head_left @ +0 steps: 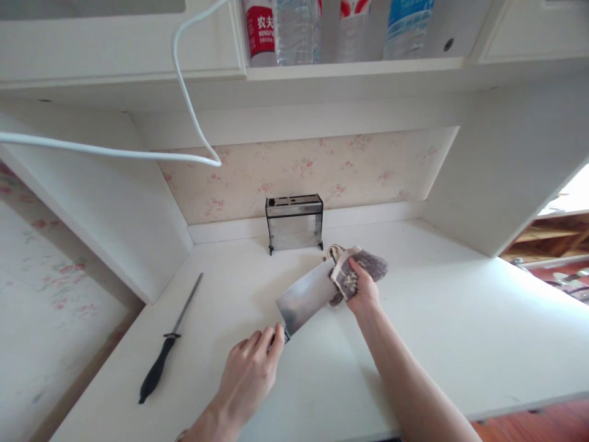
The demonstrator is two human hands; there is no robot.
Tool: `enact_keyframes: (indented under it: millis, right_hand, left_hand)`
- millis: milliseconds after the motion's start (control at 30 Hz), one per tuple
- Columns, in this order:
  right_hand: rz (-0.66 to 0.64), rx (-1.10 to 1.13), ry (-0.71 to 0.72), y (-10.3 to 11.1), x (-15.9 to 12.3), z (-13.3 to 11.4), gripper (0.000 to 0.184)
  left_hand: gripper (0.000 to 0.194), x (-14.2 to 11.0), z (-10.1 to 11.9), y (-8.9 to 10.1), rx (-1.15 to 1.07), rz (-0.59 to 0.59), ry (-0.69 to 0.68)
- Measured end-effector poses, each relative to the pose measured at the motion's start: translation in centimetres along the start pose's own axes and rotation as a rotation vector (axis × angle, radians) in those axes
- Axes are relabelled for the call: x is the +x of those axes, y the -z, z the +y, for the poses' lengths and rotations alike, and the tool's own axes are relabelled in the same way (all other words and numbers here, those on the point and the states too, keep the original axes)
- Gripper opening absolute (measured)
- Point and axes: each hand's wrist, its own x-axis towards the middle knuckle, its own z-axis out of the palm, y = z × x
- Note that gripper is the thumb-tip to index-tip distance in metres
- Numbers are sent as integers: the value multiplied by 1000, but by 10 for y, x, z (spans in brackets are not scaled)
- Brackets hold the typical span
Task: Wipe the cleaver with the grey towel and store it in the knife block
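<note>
1. Cleaver (306, 298): over the middle of the white counter (427, 319), nearer than the knife holder (295, 232); long axis diagonal, handle near left, blade pointing far right.
2. Left hand (252, 366): closed around the cleaver's handle.
3. Right hand (363, 290): gripping a brown-and-cream cloth (350, 270) folded over the blade's far end.
4. Sharpening steel (159, 363): left side, black handle near, rod pointing far and slightly right.
5. Red-labelled bottle (261, 31): upper shelf, reads "农夫" and "NONGFU", the last letters cut off.
6. Blue-labelled bottle (407, 27): same shelf, farther right; brand unreadable.
</note>
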Motion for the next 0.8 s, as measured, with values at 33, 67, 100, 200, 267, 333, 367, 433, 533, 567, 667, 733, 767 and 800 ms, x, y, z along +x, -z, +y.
enact_keyframes:
  millis: [33, 67, 100, 200, 267, 333, 367, 433, 533, 567, 667, 733, 767, 800]
  right_hand:
    - [61, 15, 22, 1, 3, -9, 28]
    - [109, 38, 42, 2, 5, -18, 28]
    - [132, 69, 60, 3, 6, -26, 27]
    - [94, 180, 114, 6, 5, -44, 23]
    - [67, 224, 137, 7, 2, -49, 24]
    - [33, 245, 117, 6, -1, -47, 27]
    - [4, 253, 91, 6, -3, -46, 29]
    - [-68, 263, 21, 5, -5, -42, 31]
    - [-177, 274, -104, 3, -11, -37, 34]
    - [-210, 276, -140, 1, -13, -36, 35]
    - [-330, 281, -197, -4, -23, -32, 39]
    - [-406, 279, -180, -9, -31, -30, 43]
    - [-437, 276, -170, -10, -34, -29, 45]
    - [-460, 271, -164, -12, -38, -29, 46]
  left_hand:
    - [38, -3, 2, 2, -24, -5, 56]
    - [34, -4, 4, 3, -62, -12, 124]
    - [30, -5, 8, 3, -108, -22, 203]
    - [21, 2, 21, 0, -253, -85, 424]
    - [19, 13, 31, -3, -335, -124, 506]
    - [19, 26, 40, -7, -393, -154, 546]
    - [20, 32, 44, -9, -412, -167, 557]
    - [23, 44, 52, -13, -433, -190, 564]
    - [25, 55, 61, -18, -440, -216, 548]
    - [24, 57, 63, -20, -436, -223, 542]
    - [23, 63, 68, -23, -412, -231, 528]
    - [23, 65, 69, -25, -402, -234, 520]
    - [22, 67, 70, -26, -400, -234, 516]
    - [22, 68, 70, -27, -399, -234, 514]
